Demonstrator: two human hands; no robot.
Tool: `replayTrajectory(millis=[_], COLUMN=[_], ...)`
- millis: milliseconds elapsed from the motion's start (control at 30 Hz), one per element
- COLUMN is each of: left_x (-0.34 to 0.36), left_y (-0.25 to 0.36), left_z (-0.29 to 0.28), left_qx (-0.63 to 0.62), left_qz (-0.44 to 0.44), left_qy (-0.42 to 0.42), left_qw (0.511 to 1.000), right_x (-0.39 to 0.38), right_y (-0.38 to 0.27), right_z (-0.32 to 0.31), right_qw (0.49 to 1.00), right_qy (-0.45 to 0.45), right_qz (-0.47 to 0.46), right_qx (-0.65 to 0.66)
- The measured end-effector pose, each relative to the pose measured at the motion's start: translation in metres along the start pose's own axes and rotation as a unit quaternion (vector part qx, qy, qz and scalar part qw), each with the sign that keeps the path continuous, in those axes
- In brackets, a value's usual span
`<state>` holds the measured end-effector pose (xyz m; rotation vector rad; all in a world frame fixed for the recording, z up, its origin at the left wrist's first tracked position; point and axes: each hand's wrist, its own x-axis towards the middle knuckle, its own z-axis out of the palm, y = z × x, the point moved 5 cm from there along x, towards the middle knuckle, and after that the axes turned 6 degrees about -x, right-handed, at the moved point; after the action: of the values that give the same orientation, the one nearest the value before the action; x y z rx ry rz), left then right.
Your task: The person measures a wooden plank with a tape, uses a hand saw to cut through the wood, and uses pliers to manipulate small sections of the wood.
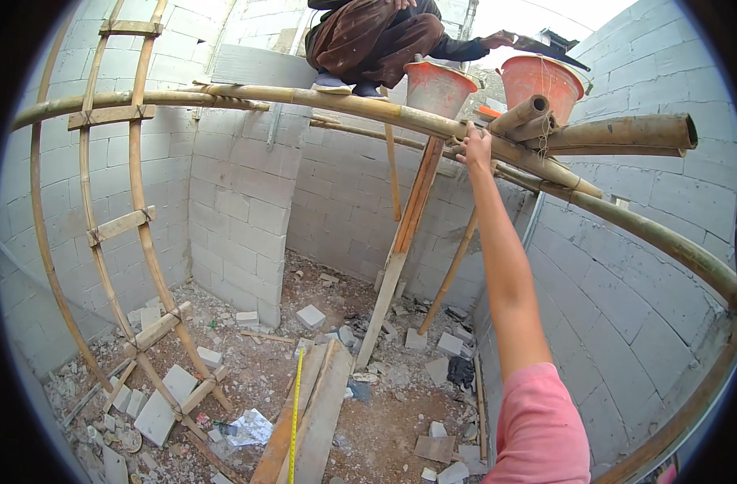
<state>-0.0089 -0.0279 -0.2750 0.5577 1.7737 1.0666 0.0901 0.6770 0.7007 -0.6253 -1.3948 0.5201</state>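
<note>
Contact at the horizontal bamboo pole (368, 107) looks to be the step in hand: the person's right hand (477, 148), arm stretched up from a pink sleeve (542, 427), meets the pole near the top of a timber post (413, 198), just left of some thick bamboo stubs (626, 133) bound with twine. Its fingers are partly bent against the pole, neither spread flat nor made into a fist; whether they close round its far side is hidden, so how firm the hold is I cannot tell. The left hand is out of sight. The pole runs across the upper part of the view, high over the rubble-strewn floor (384, 440), and a co-worker (376, 44) squats above it beside two orange buckets (538, 81). Below, a yellow measuring tape (296, 403) stretches up from the lower edge in front of wooden planks (320, 403); whether it rests on them is unclear. The next move would seem to call for a sure, steady hand on the pole, without jolting the co-worker's perch or the buckets.
</note>
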Motion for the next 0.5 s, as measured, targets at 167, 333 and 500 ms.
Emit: replayTrajectory(millis=[167, 333, 500], left_x=[0.024, 0.045, 0.057], left_y=[0.034, 0.064, 0.090], left_z=[-0.011, -0.020, -0.028], left_qx=[-0.020, -0.028, -0.030], left_qz=[0.000, 0.004, 0.008], left_qy=[0.016, 0.026, 0.034], left_qw=[1.000, 0.999, 0.999], right_x=[-0.018, 0.009, 0.065], right_y=[-0.031, -0.073, -0.140], right_z=[0.013, 0.016, 0.008], right_qw=[0.999, 0.998, 0.977], right_qy=[-0.030, -0.025, 0.055], right_qz=[0.002, -0.055, -0.204], right_qx=[0.016, 0.020, -0.033])
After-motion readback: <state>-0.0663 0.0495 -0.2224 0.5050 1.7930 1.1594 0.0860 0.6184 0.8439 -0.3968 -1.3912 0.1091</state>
